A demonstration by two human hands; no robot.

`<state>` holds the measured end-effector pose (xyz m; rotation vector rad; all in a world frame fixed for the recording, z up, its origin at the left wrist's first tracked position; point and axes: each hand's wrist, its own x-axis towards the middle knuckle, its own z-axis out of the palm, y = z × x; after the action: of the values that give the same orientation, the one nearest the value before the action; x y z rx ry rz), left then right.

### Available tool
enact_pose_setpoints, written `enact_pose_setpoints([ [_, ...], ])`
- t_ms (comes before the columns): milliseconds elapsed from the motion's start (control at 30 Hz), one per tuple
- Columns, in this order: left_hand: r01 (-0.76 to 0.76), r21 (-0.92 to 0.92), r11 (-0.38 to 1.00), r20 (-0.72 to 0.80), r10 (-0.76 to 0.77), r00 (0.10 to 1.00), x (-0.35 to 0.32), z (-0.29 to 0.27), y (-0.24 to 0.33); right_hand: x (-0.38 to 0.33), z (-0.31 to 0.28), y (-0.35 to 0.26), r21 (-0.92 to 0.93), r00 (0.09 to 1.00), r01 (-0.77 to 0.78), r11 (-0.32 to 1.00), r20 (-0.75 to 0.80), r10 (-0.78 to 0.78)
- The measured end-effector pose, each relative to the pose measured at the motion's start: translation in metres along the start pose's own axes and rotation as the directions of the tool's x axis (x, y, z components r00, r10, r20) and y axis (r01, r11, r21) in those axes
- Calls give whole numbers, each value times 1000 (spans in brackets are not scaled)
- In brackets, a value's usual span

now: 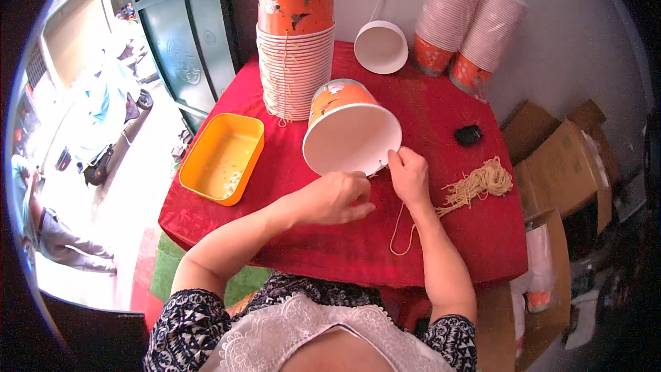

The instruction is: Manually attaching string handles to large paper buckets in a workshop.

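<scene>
The biggest thing before me is the desk (344,255), spread with a red cloth. On its far side rises a tall stack of paper buckets (296,72), and near the wall two plastic-wrapped stacks (451,10) lean side by side. Nearer the person, one orange-patterned bucket (351,139) is tipped over the middle of the desk, its white inside facing us. A yellow tub (212,145) sits to the left. The right hand (411,178) is clamped on the bucket's rim — thumb and fingers together; the left hand (337,198) curls just below it, and whether it grips anything I cannot tell. Smaller still, a bundle of cream cord (489,180) lies at the right — then a little black object (468,136).
</scene>
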<state>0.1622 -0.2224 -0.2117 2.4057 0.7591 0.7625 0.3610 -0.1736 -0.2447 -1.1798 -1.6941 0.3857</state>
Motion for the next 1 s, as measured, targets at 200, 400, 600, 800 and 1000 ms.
enact_pose_setpoints([
  [200, -108, 18, 994, -147, 110, 983, -22, -34, 58, 12, -33, -43, -133, 972, 188, 973, -117, -204],
  [400, -388, 383, 838, -153, 472, 868, -32, -80, 83, 20, -60, -75, -138, 966, 255, 957, 82, -246],
  [600, -519, 460, 720, -61, 608, 791, -28, -90, 85, 19, -58, -81, 190, 921, -103, 976, 388, 22],
  [800, -508, 542, 670, -117, 659, 743, -11, -78, 67, 14, -52, -73, 179, 963, 198, 964, 149, -225],
  [1000, -233, 634, 737, -441, 593, 674, 10, -75, 9, -6, -116, -112, 673, 965, -195, 713, 262, 16],
])
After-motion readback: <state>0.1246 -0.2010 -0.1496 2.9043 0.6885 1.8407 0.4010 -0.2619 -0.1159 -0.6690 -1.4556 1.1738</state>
